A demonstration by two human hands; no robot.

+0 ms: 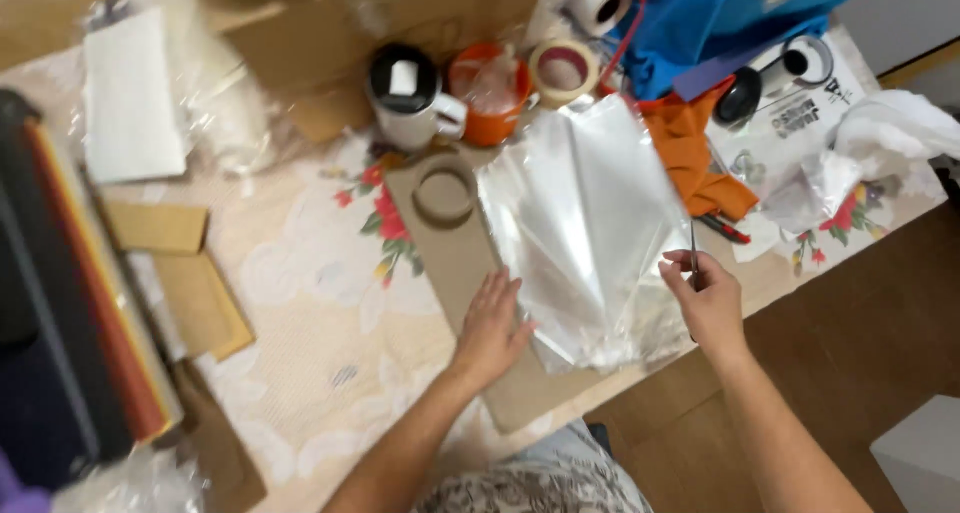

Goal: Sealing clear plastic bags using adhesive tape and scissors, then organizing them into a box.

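Pinning down the clear plastic sheet [585, 233] with the left hand [490, 328], fingers spread flat and gripping nothing, palm resting where the sheet overlaps the brown cardboard cutout [450, 248] so neither slides on the counter [320, 303]; the sheet lies near centre, its far end lifted and crinkled; the right hand [712, 303] at the sheet's right edge pinches a thin dark tool [692, 253], blade or pen I cannot tell, fingers closed tight around it; farther back stand a white mug [410, 98], an orange cup [490, 88] and a tape roll [562, 71], parked clear of the work.
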